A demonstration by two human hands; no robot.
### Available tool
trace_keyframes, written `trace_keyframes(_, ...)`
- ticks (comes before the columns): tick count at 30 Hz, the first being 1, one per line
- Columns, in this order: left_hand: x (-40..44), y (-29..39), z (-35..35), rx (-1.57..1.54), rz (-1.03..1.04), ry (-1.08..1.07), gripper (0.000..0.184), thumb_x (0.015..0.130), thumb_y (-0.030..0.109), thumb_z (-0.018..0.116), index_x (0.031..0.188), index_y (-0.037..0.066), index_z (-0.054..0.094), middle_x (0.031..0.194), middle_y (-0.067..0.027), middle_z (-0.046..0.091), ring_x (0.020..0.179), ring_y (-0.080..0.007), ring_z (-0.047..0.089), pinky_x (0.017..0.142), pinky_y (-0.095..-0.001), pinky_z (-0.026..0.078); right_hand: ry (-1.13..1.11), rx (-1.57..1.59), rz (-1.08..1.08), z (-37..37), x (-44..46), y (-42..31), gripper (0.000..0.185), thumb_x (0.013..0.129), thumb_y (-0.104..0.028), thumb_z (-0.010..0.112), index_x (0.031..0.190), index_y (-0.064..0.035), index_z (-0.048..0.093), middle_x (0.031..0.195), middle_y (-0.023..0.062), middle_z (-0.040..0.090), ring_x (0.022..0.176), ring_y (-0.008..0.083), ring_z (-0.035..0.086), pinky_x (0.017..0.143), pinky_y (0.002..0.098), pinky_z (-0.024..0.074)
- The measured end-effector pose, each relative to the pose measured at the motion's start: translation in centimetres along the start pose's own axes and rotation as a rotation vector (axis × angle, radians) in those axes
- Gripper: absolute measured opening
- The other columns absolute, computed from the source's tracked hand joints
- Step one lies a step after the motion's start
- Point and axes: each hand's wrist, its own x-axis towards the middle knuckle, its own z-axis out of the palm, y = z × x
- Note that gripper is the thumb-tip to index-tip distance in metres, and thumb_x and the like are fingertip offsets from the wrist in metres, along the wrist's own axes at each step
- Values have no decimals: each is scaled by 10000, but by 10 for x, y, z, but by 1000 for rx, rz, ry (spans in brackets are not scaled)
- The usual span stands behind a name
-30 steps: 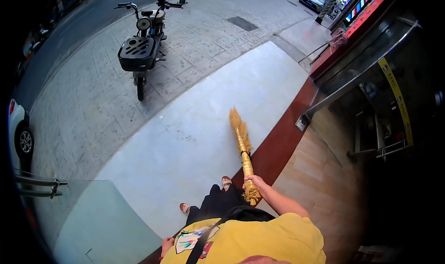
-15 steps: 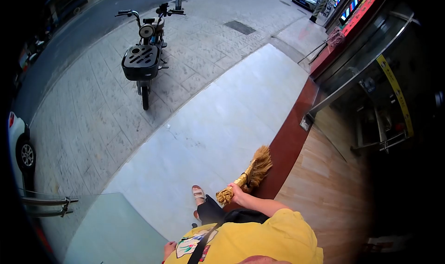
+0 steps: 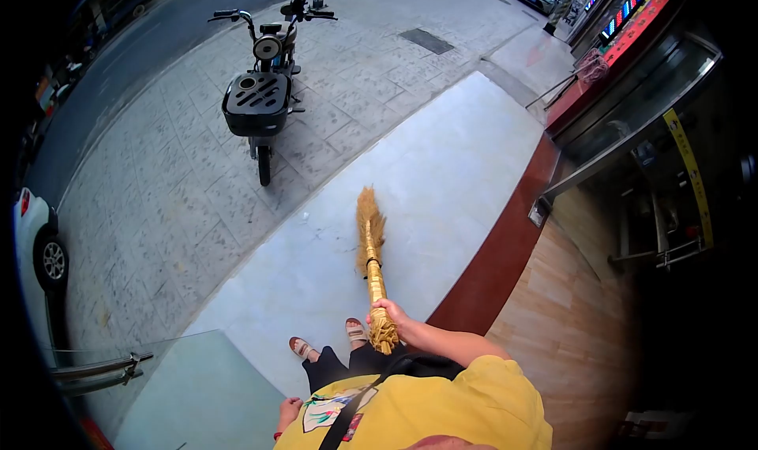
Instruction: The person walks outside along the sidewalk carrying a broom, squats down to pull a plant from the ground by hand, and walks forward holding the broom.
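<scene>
My right hand is wrapped round the bound handle of a straw broom, close to its butt end. The broom points away from me, and its frayed bristles are over the pale stone slab in front of my feet. Low at my side, beside the yellow shirt, hangs my left hand, its fingers curled in with nothing seen in them. A red band is at that wrist.
An electric bike stands on the grey paving ahead. A glass door with a metal handle is at my left, and another door frame at my right. A red-brown strip borders the wood-look floor. A white car is at far left.
My right hand has swung the broom leftward, from over the red-brown strip to the middle of the pale slab. Both feet now show, and the view has shifted slightly.
</scene>
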Motion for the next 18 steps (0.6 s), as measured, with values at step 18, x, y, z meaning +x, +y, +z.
trace_keyframes(18,63,0,-143,-226,-97,-134,287,747,88,504,993,-56,471,736,-123,578,589,-177,557,527,-289,463,349,-467,61,53,137,1,253,662,-88,560,872,-6,445,648,133,529,536,256,571,488,383,500)
